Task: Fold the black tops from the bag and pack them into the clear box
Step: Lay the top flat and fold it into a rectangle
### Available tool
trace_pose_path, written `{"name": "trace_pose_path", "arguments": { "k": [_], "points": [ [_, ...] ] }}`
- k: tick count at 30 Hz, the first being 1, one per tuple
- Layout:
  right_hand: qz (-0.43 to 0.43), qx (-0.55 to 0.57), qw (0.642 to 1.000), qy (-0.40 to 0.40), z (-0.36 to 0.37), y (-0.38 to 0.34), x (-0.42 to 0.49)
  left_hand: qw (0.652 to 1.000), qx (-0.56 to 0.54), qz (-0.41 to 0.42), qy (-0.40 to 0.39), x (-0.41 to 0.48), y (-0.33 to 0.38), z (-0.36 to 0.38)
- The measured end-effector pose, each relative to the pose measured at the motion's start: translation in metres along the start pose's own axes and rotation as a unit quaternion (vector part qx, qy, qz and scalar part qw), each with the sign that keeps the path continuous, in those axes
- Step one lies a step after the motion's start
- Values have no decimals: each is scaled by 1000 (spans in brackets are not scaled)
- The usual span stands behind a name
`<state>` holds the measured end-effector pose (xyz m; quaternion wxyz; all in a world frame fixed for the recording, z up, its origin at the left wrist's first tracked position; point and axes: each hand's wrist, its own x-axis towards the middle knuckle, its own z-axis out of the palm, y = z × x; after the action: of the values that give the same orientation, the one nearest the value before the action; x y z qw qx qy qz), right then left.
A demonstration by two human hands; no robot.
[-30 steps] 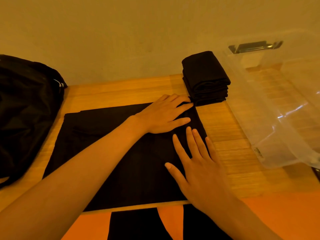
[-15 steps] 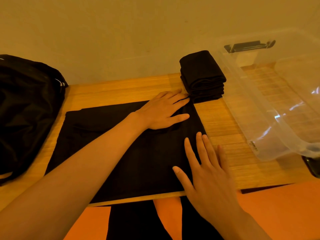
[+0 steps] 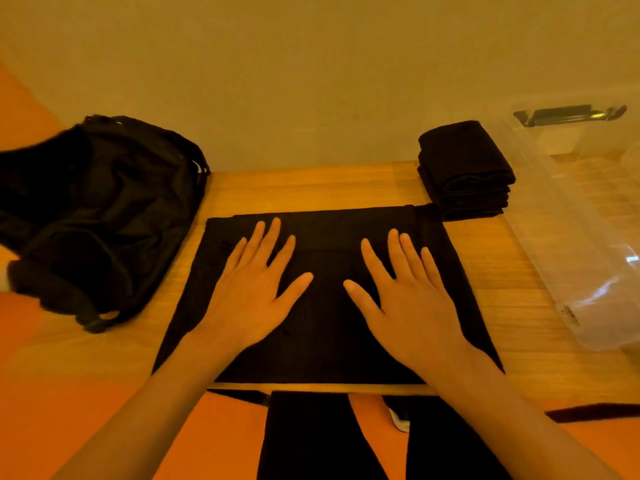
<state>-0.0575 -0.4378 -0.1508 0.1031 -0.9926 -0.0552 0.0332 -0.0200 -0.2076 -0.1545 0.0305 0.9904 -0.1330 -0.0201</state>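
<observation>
Two bare hands press flat on a black top (image 3: 329,244) spread across a wooden table (image 3: 311,185), seen from the head camera. The left hand (image 3: 254,299) lies palm down on the left half of the cloth, and the right hand (image 3: 407,303) lies palm down on the right half. The fingers of both are straight and spread wide, gripping nothing, and the thumbs point toward each other with a gap between them. The top lies at the near middle of the table, its near edge along the table's near edge. At its far right corner it meets a stack of folded black tops (image 3: 464,168), which stands near the wall (image 3: 311,81). Just right of the stack, a clear box (image 3: 588,237) runs along the right side of the table, with a dark latch (image 3: 568,114) at its far end. A black bag (image 3: 100,209) slumps at the far left. Dark trouser legs (image 3: 298,438) show below the table edge against an orange floor (image 3: 207,445).
</observation>
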Motion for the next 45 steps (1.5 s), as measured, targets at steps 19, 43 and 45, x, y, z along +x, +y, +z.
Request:
{"name": "trace_pose_path", "arguments": {
  "k": [19,43,45],
  "points": [
    [-212,-48,972,-89,44,-181,157,994,-2,-93,55,-95,-63,25],
    [25,-82,996,-36,8,11,27,999,-26,-2,35,-91,-59,-25],
    [-14,-90,994,-53,12,8,26,999,-3,15,28,-58,-53,-28]
  ]
}}
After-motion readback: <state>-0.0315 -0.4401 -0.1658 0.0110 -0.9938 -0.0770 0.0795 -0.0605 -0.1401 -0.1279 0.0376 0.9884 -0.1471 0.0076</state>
